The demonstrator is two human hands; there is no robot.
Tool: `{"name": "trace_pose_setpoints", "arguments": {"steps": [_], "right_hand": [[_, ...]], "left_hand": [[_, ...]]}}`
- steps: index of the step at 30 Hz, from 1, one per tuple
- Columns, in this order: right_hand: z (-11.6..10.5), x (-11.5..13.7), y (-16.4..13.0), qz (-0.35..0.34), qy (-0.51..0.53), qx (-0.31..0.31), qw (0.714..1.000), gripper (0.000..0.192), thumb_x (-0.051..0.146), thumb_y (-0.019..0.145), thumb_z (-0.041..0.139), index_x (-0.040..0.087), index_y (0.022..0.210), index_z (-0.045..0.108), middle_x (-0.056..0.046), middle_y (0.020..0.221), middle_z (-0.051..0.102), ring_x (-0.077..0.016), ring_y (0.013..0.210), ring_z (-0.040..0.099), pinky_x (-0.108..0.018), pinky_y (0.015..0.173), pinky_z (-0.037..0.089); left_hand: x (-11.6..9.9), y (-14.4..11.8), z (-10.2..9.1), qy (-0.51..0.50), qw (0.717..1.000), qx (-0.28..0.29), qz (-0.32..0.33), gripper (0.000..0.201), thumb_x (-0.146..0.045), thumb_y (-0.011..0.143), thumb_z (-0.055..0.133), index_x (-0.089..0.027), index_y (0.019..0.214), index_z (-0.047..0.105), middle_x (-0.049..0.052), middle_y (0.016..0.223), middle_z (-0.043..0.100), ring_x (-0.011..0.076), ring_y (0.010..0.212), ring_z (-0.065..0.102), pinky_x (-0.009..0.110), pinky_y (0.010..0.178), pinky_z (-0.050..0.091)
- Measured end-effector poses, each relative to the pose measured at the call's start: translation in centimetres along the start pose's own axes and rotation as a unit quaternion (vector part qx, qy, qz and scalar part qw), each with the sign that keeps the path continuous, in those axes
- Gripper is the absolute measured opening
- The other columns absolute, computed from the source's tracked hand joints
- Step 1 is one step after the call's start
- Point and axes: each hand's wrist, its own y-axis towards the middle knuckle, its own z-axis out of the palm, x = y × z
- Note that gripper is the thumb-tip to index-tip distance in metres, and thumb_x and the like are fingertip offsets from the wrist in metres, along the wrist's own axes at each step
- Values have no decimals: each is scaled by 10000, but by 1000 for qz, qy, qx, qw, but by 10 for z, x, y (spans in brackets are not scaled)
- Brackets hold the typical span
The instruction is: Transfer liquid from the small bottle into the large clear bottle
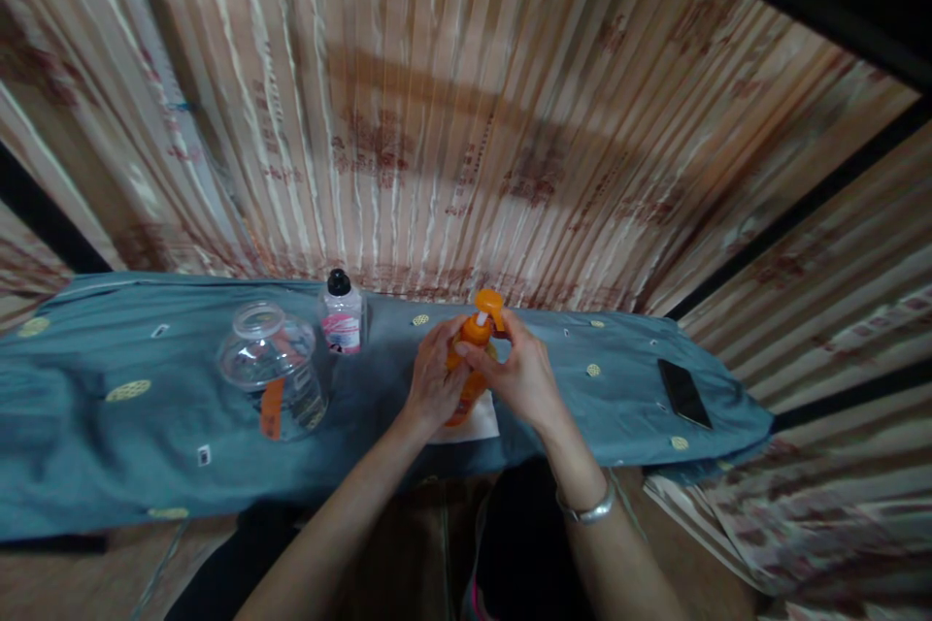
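Observation:
An orange pump bottle (460, 415) stands upright, slightly tilted, over a white sheet (481, 422) on the cloth-covered table. My left hand (437, 374) is wrapped round the bottle's side. My right hand (525, 371) has its fingers closed about the neck, just below the orange pump head (488, 303), with the thumb across the front. Much of the bottle's body is hidden behind both hands.
On the left, a clear plastic jar (291, 408) with an orange label stands near a clear bottle with a black cap (339, 283). A black phone (682, 393) lies to the right on the blue-green tablecloth (175, 408). A patterned curtain (437, 116) hangs behind.

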Motion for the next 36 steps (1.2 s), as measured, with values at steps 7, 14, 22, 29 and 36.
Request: {"name": "trace_pose_setpoints", "arguments": {"steps": [7,14,22,29,36], "right_hand": [[-30,2,16,-64,35,114,991,285,525,951,729,264,1036,809,-50,1068,811,-289,1068,735,-396,954,559],[-32,1,19,-73,9,129,989,269,499,965,717,272,1075,809,-44,1094,820,-291,1067,745,-397,956,555],[-22,-5,10,-61,-4,76,995,266,475,961,728,269,1110,805,-52,1056,808,-275,1018,734,-384,929,564],[-18,-13,10,-53,48,88,994,360,584,969,687,260,1070,805,-49,1025,806,-282,995,738,-396,928,562],[-19,-7,8,-74,4,70,995,352,556,998,669,230,1057,787,-73,1031,807,-279,1018,733,-373,910,545]], "left_hand": [[-4,1,1,-1,1000,3,-7,484,-487,984,679,-200,1370,618,118,1331,686,283,1176,691,550,1022,586],[0,-1,2,1,1000,11,-5,508,-499,980,681,-202,1384,604,119,1326,684,277,1150,695,537,1000,595],[4,-2,3,3,1000,5,6,489,-485,976,690,-200,1366,618,120,1346,676,290,1195,680,556,1029,580],[-2,0,1,0,1000,6,9,455,-481,988,677,-196,1340,630,108,1283,698,267,1129,700,524,988,600],[2,-1,3,4,1000,1,15,454,-470,987,680,-196,1346,628,110,1295,694,271,1143,697,530,995,599]]}}
